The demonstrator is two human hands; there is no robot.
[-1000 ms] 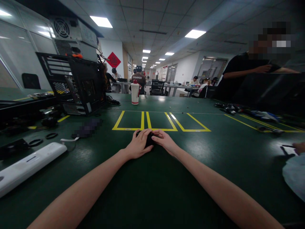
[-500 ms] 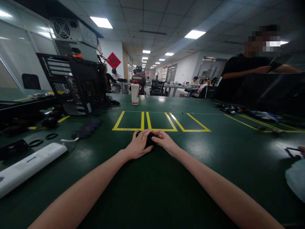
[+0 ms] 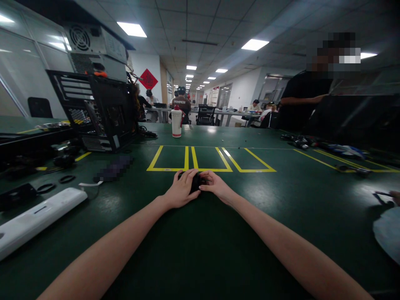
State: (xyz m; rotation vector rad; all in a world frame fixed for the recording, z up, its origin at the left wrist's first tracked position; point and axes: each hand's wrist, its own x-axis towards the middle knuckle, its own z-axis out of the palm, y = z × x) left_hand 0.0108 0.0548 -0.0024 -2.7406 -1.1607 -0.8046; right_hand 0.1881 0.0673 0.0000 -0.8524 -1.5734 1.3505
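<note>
A small rounded black object [image 3: 196, 183] rests on the green table between my two hands; its kind cannot be made out, since fingers cover most of it. My left hand [image 3: 183, 189] is closed over its left side, fingers across the top and thumb along the near side. From the right, my right hand [image 3: 215, 184] grips its edge with bent fingers and thumb. Just beyond the hands lie three yellow tape outlines [image 3: 211, 170] on the tabletop.
A white power strip [image 3: 43, 221] and black rings [image 3: 67, 179] lie at left, with an open computer case [image 3: 109, 112] behind. A white cup [image 3: 176, 123] stands at the back. Black parts [image 3: 300, 141] lie at right, where another person [image 3: 303, 100] stands.
My right thumb has shifted slightly lower on the black object; my left hand keeps its place. The person at right has moved a little to the left.
</note>
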